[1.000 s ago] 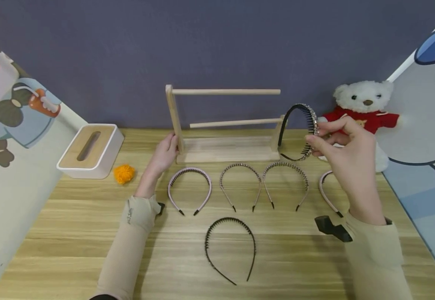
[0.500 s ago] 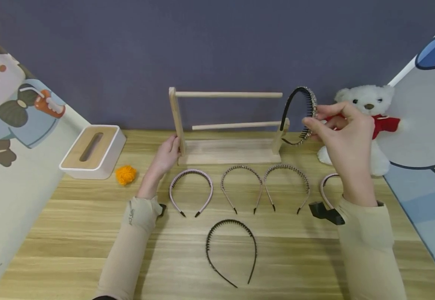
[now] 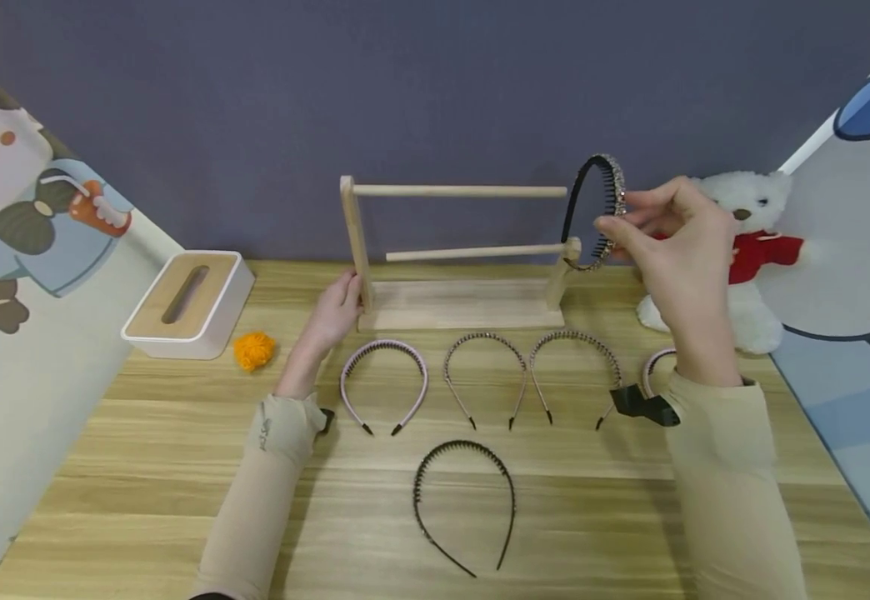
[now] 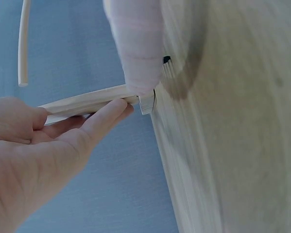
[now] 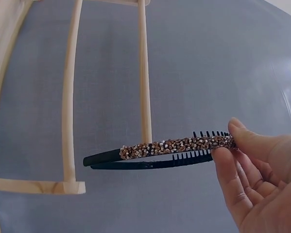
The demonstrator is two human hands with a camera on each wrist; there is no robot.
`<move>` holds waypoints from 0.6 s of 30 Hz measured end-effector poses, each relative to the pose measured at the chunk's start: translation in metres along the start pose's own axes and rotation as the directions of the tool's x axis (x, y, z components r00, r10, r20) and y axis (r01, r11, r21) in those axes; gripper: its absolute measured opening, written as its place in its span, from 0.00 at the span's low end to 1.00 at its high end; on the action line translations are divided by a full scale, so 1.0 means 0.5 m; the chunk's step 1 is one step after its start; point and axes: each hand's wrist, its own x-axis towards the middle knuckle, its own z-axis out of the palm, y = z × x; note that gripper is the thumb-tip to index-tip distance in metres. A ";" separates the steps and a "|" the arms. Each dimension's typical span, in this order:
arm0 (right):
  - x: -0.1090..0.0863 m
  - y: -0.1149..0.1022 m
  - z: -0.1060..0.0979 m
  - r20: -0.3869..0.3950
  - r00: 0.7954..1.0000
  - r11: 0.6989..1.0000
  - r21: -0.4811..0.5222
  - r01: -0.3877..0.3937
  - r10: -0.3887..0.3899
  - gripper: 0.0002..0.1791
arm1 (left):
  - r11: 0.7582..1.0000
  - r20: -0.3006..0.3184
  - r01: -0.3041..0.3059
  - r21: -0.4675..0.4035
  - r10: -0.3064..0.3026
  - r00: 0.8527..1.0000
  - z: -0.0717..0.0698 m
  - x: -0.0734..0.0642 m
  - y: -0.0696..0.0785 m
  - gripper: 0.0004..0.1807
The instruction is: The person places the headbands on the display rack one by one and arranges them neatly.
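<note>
My right hand [image 3: 686, 250] pinches a black toothed headband [image 3: 617, 179] by its glittery stone-covered band, between thumb and fingers. The headband is raised on edge beside the right end of a wooden two-rod rack [image 3: 457, 304]. In the right wrist view, the glittery headband [image 5: 179, 144] crosses in front of the free tip of the upper rod [image 5: 144, 97], its two ends pointing left. With my left hand [image 3: 336, 310] I hold the rack's left post [image 3: 356, 237] near its foot. The left wrist view has the thumb and fingers on opposite sides of that post [image 4: 87, 101].
On the table lie a pink headband [image 3: 386, 343], two thin beaded headbands [image 3: 484, 337], a black headband [image 3: 465, 443] and a partly hidden one [image 3: 648, 375] at right. A tissue box [image 3: 213, 317] and orange pompom [image 3: 254, 351] stand left; a teddy bear [image 3: 753, 258] sits right.
My right hand has lifted the glittery headband upward and slightly left, up to the level of the upper rod. The left hand keeps its hold on the post.
</note>
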 end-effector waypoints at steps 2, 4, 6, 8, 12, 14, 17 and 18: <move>0.004 0.000 0.006 0.012 1.000 1.000 0.006 0.006 -0.006 0.13 | 1.000 0.001 0.000 -0.004 0.000 1.000 0.000 0.000 0.000 0.26; 0.008 0.000 0.012 0.018 1.000 1.000 0.016 0.016 -0.016 0.13 | 1.000 0.003 0.000 -0.009 0.000 1.000 0.000 0.000 -0.001 0.26; 0.011 0.001 0.018 0.026 1.000 0.999 0.030 0.017 -0.018 0.13 | 1.000 0.007 -0.001 -0.012 0.001 1.000 0.001 0.001 -0.001 0.26; 0.014 0.000 0.023 0.035 0.999 0.999 0.043 0.018 -0.020 0.12 | 1.000 0.010 0.000 -0.019 0.000 1.000 0.002 0.002 -0.001 0.26; 0.020 -0.007 0.035 0.054 0.998 0.997 0.071 0.018 -0.022 0.12 | 1.000 0.011 -0.002 -0.024 0.002 1.000 0.002 0.003 -0.001 0.26; 0.023 -0.012 0.042 0.063 0.998 0.996 0.085 0.019 -0.024 0.11 | 1.000 0.006 -0.002 -0.022 0.002 1.000 0.002 0.003 -0.001 0.26; 0.027 -0.018 0.055 0.075 0.997 0.995 0.098 0.026 -0.033 0.11 | 1.000 0.001 0.001 -0.018 -0.001 1.000 0.003 0.004 -0.002 0.26; 0.028 -0.019 0.059 0.079 0.996 0.994 0.101 0.030 -0.038 0.11 | 1.000 -0.001 0.002 -0.016 -0.002 1.000 0.003 0.004 -0.003 0.26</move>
